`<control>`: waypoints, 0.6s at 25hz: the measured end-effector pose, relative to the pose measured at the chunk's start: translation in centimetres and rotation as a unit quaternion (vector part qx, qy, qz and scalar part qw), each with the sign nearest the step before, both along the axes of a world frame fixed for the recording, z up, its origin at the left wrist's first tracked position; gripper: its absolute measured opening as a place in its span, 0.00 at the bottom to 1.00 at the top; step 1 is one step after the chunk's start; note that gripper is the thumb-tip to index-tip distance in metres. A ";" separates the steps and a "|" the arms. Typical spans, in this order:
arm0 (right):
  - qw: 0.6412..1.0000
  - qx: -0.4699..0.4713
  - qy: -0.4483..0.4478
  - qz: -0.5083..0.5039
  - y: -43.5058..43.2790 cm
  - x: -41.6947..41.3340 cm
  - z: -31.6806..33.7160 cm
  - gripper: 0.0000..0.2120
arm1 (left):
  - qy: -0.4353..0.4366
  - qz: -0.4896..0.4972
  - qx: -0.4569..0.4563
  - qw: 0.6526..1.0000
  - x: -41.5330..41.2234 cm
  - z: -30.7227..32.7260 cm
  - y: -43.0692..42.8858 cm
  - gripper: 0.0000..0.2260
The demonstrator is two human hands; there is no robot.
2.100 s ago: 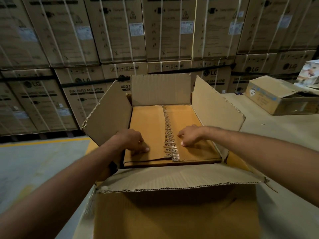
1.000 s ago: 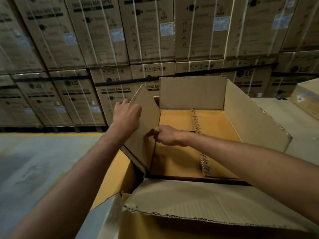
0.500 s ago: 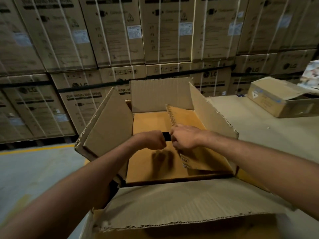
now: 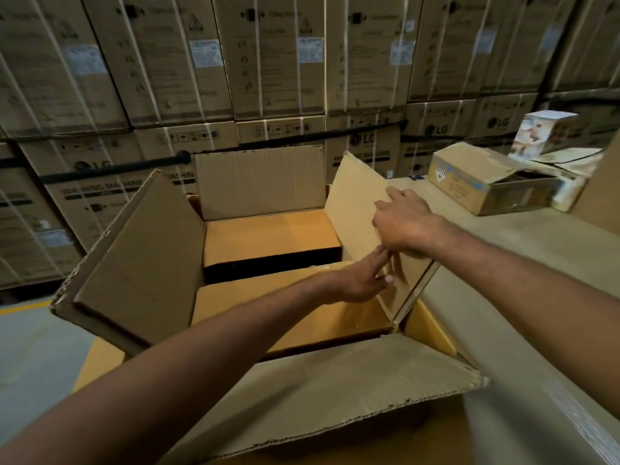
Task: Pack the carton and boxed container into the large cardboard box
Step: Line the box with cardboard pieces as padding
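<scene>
The large cardboard box [image 4: 141,263] stands open in front of me with all its flaps up. Inside it lie two orange-brown panels [image 4: 268,233] with a dark gap between them. My right hand [image 4: 406,223] holds the box's right flap [image 4: 355,203] at its upper edge. My left hand [image 4: 362,283] reaches across the box, and its straight fingers touch the inner face of that flap. The carton [image 4: 469,182], brown with blue print and a loose lid, lies on the surface to the right. Behind it stands the boxed container [image 4: 543,132] with a printed picture.
A tall wall of strapped appliance cartons [image 4: 268,62] fills the background. To the right runs a flat cardboard surface [image 4: 503,263], film-wrapped at its near edge. Grey floor with a yellow line [image 4: 23,307] lies to the left.
Both hands have left the middle of the box floor and moved to the right flap. The taped panel they held is no longer raised, and the view has swung slightly.
</scene>
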State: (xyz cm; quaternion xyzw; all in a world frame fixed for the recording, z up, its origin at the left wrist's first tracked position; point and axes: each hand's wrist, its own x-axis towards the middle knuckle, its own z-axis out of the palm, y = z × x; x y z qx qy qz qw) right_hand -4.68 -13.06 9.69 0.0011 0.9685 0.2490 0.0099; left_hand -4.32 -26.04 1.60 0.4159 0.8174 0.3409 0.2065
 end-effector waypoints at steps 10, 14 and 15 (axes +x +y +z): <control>0.993 -0.089 -0.017 0.080 -2.8 -3.7 -4.7 0.10 | 0.124 0.209 -0.263 0.934 -3.9 -1.6 -8.0 0.22; 0.952 -0.272 -0.122 0.067 -3.6 -4.9 -6.6 0.16 | 0.081 0.251 -0.272 0.926 -5.3 -1.9 -14.1 0.24; 0.934 -0.319 -0.150 0.063 -3.8 -5.1 -7.0 0.18 | 0.084 0.248 -0.263 0.929 -5.5 -1.3 -15.0 0.22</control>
